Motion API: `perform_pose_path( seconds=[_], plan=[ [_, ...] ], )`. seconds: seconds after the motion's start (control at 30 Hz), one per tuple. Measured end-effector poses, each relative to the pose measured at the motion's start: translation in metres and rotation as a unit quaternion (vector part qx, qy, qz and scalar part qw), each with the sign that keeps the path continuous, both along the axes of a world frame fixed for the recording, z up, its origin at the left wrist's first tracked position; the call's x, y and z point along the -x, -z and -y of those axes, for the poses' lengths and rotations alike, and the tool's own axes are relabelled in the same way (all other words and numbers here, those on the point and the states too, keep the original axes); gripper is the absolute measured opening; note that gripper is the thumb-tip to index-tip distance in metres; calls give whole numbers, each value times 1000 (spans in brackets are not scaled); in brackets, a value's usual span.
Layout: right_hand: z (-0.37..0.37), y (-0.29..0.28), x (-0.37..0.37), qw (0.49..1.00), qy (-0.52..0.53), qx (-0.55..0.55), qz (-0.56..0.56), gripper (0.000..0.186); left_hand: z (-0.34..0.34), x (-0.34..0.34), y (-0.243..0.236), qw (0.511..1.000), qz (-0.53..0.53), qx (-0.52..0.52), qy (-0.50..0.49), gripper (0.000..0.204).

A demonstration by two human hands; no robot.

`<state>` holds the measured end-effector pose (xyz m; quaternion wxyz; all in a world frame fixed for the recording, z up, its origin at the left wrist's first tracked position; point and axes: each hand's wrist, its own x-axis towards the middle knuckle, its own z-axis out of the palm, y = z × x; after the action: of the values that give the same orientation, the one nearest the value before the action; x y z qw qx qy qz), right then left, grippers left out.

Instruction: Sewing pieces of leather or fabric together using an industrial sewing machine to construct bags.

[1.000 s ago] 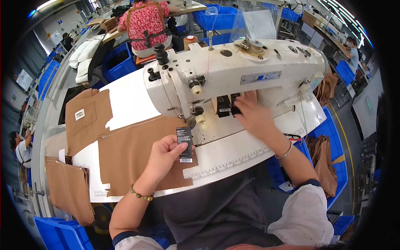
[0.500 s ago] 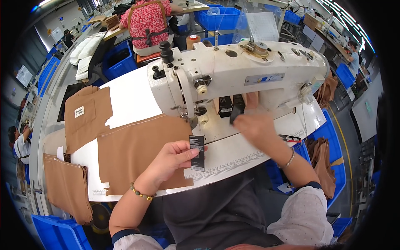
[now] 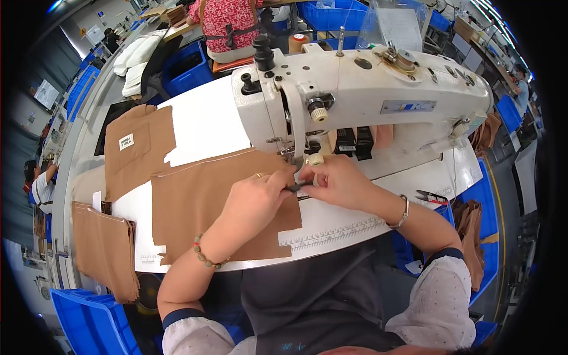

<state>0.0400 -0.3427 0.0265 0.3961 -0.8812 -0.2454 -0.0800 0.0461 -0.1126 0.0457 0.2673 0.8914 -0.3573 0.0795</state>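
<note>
My left hand point(image 3: 260, 195) and my right hand point(image 3: 331, 183) meet below the presser foot of a white sewing machine point(image 3: 361, 83), both pinching a small dark label point(image 3: 297, 188), seen nearly edge-on and partly hidden by fingers. Under them lies a large brown fabric panel point(image 3: 213, 213) with a pale line along its top edge. A brown piece with pocket and white patch point(image 3: 139, 157) is at left, above a stack of brown pieces point(image 3: 103, 251). Stacks of black labels point(image 3: 346, 142) rest under the machine arm.
Thread snips point(image 3: 432, 196) lie right of my hands on the white worktable point(image 3: 331, 231). Blue bins point(image 3: 89, 319) stand at lower left, at right and behind. A thread cone point(image 3: 299, 42) is behind the machine. A person in red patterned clothing point(image 3: 228, 26) sits at the back.
My left hand has moved up toward the needle, tipping the label flatter. My right hand has left the label stacks and come down left to join it. The whole view has shifted slightly.
</note>
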Motion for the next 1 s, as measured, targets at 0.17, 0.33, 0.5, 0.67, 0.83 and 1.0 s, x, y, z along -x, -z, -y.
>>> perform_pose_path(
  seconds=[0.17, 0.33, 0.5, 0.67, 0.83, 1.0],
  plan=[
    [0, 22, -21, 990, -40, -70, -118, 19, -18, -15, 6, 997, 11, -39, -62, 22],
    [3, 28, -19, 988, -17, -49, -147, 21, -17, -24, 14, 994, -111, 3, -18, 21],
    [4, 25, -20, 988, -8, -7, -154, 21, -13, -22, 13, 990, -134, 33, -25, 15],
    [2, 23, -19, 988, -1, -27, -155, 20, -13, -22, 17, 991, -125, 33, -16, 18],
    [1, 18, -18, 985, -6, -42, -166, 19, -12, -20, 15, 990, -128, 47, -25, 11],
    [1, 25, -17, 986, -8, -40, -159, 18, -12, -20, 16, 993, -115, 33, -22, 15]
  ],
)
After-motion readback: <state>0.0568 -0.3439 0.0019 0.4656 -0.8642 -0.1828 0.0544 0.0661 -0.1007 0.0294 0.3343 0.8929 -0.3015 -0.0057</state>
